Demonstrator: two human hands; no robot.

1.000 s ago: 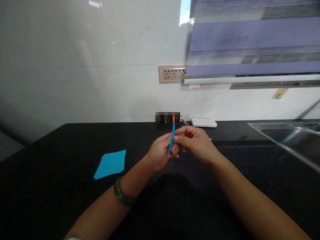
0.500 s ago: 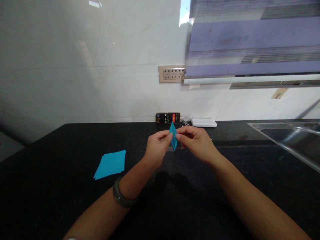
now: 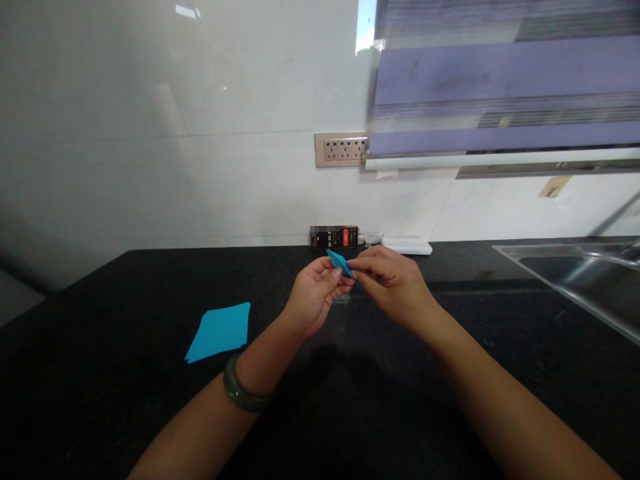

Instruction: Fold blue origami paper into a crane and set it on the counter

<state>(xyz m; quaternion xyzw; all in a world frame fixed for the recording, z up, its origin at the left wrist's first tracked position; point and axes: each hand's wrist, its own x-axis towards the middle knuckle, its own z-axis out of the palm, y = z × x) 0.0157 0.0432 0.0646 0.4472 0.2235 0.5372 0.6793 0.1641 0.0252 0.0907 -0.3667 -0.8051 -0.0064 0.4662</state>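
A small folded piece of blue paper (image 3: 341,263) is pinched between both hands above the black countertop (image 3: 125,407). My left hand (image 3: 313,299) grips its lower left side with thumb and fingers closed. My right hand (image 3: 394,281) pinches its right end with fingers closed. The paper lies tilted, its pointed end up and to the left. A dark green bangle (image 3: 240,393) circles my left wrist.
A stack of blue paper sheets (image 3: 220,331) lies on the counter to the left. A phone (image 3: 334,237) leans at the wall behind my hands, a white flat object (image 3: 407,245) beside it. A steel sink (image 3: 575,275) is at right. A socket strip (image 3: 341,149) is on the wall.
The folded paper has turned from standing on edge to lying tilted and flatter between the fingers. Both hands have shifted slightly up and stayed together.
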